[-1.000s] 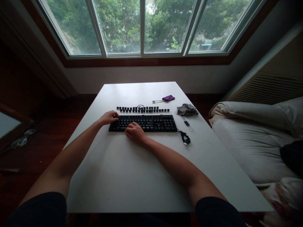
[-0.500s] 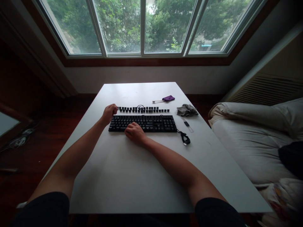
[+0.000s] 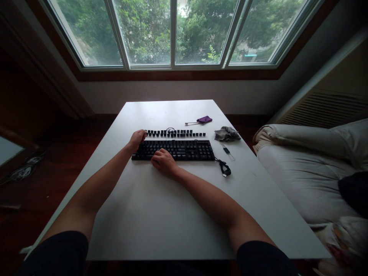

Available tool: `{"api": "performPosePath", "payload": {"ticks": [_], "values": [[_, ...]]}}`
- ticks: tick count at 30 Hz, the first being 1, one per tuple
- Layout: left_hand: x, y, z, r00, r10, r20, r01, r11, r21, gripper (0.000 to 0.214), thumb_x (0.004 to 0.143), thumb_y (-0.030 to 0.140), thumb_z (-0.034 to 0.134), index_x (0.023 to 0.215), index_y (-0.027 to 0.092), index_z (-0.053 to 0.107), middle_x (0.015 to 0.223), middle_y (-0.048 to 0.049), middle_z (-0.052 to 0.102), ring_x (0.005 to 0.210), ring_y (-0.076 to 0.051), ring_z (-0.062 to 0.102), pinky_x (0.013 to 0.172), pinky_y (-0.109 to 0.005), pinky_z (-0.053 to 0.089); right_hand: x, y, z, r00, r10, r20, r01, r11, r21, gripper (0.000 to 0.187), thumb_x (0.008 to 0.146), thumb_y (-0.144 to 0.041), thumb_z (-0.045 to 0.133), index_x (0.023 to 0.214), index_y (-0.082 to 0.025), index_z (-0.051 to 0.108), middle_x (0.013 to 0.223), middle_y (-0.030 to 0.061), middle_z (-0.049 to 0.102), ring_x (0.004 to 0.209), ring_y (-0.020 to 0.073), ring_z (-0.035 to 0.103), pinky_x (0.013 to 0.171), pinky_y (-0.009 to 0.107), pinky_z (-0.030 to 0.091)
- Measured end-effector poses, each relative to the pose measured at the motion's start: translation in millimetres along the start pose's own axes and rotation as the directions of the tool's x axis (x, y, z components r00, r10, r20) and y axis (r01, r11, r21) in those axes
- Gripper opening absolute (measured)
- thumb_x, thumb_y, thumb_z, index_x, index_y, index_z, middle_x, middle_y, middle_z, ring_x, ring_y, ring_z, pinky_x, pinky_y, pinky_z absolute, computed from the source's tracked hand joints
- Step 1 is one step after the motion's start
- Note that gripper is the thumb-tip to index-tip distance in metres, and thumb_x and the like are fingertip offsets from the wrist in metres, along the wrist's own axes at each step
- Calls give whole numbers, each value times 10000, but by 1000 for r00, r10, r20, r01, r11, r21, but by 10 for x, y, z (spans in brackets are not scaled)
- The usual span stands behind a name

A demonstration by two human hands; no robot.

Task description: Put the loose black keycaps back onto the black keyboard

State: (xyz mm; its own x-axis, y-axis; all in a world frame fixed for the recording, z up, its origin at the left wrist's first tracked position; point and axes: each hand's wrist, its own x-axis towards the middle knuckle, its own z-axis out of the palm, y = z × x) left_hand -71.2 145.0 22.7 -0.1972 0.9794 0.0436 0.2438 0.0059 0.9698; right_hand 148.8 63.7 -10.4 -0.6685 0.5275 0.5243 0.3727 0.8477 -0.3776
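Note:
A black keyboard (image 3: 184, 150) lies across the white table, with several loose black keycaps (image 3: 181, 133) lined up in two rows behind it. My left hand (image 3: 137, 140) is at the keyboard's far left corner, by the left end of the keycap rows. Its fingers are pinched together, and whatever may be between them is too small to make out. Over the front of the keyboard, left of its middle, rests my right hand (image 3: 164, 161). Its fingers are curled down against the keys, and their tips are hidden.
A thin wire puller (image 3: 227, 150) with a dark handle lies right of the keyboard, above its coiled cable (image 3: 224, 168). Behind these are a crumpled grey cloth (image 3: 227, 134) and a brush with a purple cover (image 3: 204, 119). A pale sofa (image 3: 296, 165) stands right of the table (image 3: 161, 214).
My left hand has shifted slightly right and toward me, over the keyboard's far left corner. My right hand has stayed almost still on the keys.

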Motion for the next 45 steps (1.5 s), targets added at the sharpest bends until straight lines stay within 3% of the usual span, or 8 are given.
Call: {"api": "performPosePath", "payload": {"ticks": [3, 6, 13, 19, 27, 30, 35, 45], "values": [[116, -34, -104, 982, 168, -90, -127, 928, 351, 216, 795, 405, 593, 741, 196, 600, 683, -1, 597, 639, -141, 516, 608, -260, 422, -2, 4, 5, 1000, 2, 6, -2, 1000, -3, 184, 978, -275, 593, 888, -215, 741, 918, 55, 667, 920, 202, 505, 889, 340, 411], [257, -111, -169, 979, 201, 10, -167, 779, 604, 229, 782, 326, 639, 968, 208, 704, 858, -27, 693, 749, -176, 611, 732, -293, 478, 3, 14, 7, 1000, 9, 11, -9, 1000, -6, 177, 976, -272, 595, 895, -216, 742, 925, 57, 668, 923, 202, 505, 893, 343, 410], [525, -277, -151, 975, 192, 113, -200, 530, 824, 299, 764, 251, 649, 1052, 241, 730, 1013, -56, 701, 896, -213, 643, 858, -317, 504, 0, 14, -16, 1000, 22, 16, -22, 1000, 0, 182, 979, -285, 594, 906, -212, 744, 928, 56, 666, 922, 200, 500, 893, 340, 410], [574, -318, -140, 985, 149, 89, -157, 540, 827, 291, 731, 255, 667, 1014, 245, 732, 956, -51, 710, 842, -209, 628, 795, -303, 491, 4, 36, -11, 1000, 15, 13, -15, 1000, 0, 188, 980, -287, 592, 885, -221, 739, 924, 52, 667, 920, 198, 505, 891, 336, 413], [446, -194, -253, 963, 252, 94, -226, 571, 789, 223, 759, 302, 663, 938, 221, 767, 962, -77, 684, 811, -212, 615, 821, -319, 489, 8, 25, -18, 999, 26, 30, -27, 1000, 1, 184, 979, -277, 591, 892, -218, 743, 921, 58, 662, 929, 203, 505, 890, 344, 414], [350, -79, -331, 954, 210, 215, -299, 604, 738, 211, 755, 324, 667, 906, 223, 775, 961, -64, 687, 785, -198, 620, 799, -308, 487, 7, 22, -14, 999, 27, 26, -27, 1000, 0, 182, 977, -283, 595, 894, -219, 744, 925, 58, 662, 930, 204, 501, 892, 345, 412], [205, 92, -463, 879, 119, 461, -414, 669, 617, 249, 742, 383, 659, 908, 244, 783, 992, -40, 680, 864, -199, 635, 804, -282, 496, 6, 20, -6, 1000, 20, 17, -20, 1000, 7, 169, 971, -283, 605, 899, -216, 743, 927, 55, 664, 922, 201, 498, 894, 344, 411], [36, 168, -365, 854, 89, 513, -438, 657, 614, 243, 695, 385, 695, 865, 237, 789, 972, -60, 665, 876, -223, 620, 838, -314, 498, 4, -15, -23, 1000, 16, 9, -16, 1000, 2, 171, 972, -273, 601, 894, -222, 745, 920, 55, 669, 922, 204, 508, 894, 345, 414]]}}
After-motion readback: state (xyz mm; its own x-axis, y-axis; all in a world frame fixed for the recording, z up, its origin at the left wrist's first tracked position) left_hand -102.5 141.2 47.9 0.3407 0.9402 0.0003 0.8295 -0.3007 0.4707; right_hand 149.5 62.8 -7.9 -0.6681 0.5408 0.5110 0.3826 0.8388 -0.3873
